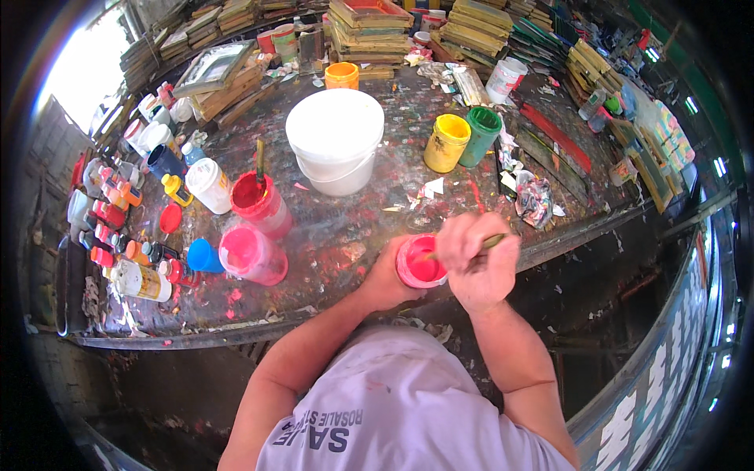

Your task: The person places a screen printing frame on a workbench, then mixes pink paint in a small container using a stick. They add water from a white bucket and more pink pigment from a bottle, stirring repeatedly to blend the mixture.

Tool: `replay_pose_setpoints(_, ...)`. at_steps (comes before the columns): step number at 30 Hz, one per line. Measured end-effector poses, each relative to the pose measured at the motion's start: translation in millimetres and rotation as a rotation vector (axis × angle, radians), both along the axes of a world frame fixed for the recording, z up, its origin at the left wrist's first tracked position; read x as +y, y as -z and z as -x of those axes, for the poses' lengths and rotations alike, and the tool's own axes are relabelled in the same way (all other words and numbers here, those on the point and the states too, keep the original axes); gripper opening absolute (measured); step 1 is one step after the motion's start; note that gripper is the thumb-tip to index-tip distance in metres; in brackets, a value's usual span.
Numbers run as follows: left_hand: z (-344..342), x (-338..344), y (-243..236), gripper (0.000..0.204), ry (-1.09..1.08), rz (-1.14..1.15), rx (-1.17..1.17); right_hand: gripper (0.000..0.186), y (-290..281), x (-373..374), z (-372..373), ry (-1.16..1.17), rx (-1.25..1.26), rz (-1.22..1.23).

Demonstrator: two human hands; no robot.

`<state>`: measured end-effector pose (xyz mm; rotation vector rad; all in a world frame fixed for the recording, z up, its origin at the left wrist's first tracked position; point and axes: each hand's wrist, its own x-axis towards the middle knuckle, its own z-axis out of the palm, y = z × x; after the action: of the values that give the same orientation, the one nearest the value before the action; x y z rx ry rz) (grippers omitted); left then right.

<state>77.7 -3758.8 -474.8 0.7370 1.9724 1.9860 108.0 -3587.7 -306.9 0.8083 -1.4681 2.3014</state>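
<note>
My left hand (390, 276) is wrapped round the side of a small tub of pink-red paint (425, 259) near the table's front edge. Over the tub's right rim is my right hand (479, 255), its fingers closed on a thin greenish stick (494, 241) that slants down toward the paint. The stick's lower end is blurred, and I cannot tell how deep it reaches. To the left stand a tub of red paint (259, 200) with a wooden stick (260, 161) upright in it and a pink tub (253, 255).
A lidded white bucket (335, 137) stands mid-table. Yellow (448, 144) and green (481, 137) paint tubs sit to its right, near crumpled plastic (534, 199). Several paint bottles and jars (118, 216) crowd the left side. Stacked wooden frames (365, 31) line the back.
</note>
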Motion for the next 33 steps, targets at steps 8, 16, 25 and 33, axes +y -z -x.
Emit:
replay_pose_setpoints(8,2.2,1.3,6.5,0.108,0.006,-0.054,0.009,0.07,0.2,1.9,-0.9,-0.013,-0.006,0.054)
replay_pose_setpoints(16,1.7,1.3,16.5,0.109,0.017,-0.086,-0.023,0.072,-9.2,16.0,-0.7,-0.114,-0.045,-0.054)
replay_pose_setpoints(25,7.2,3.0,24.0,0.111,0.048,-0.046,-0.036,0.068,19.1,-5.4,20.9,-0.12,0.104,-0.055)
replay_pose_setpoints(33,0.2,1.6,14.5,0.107,-0.02,0.006,0.104,0.044,15.9,4.6,20.9,0.292,-0.051,-0.083)
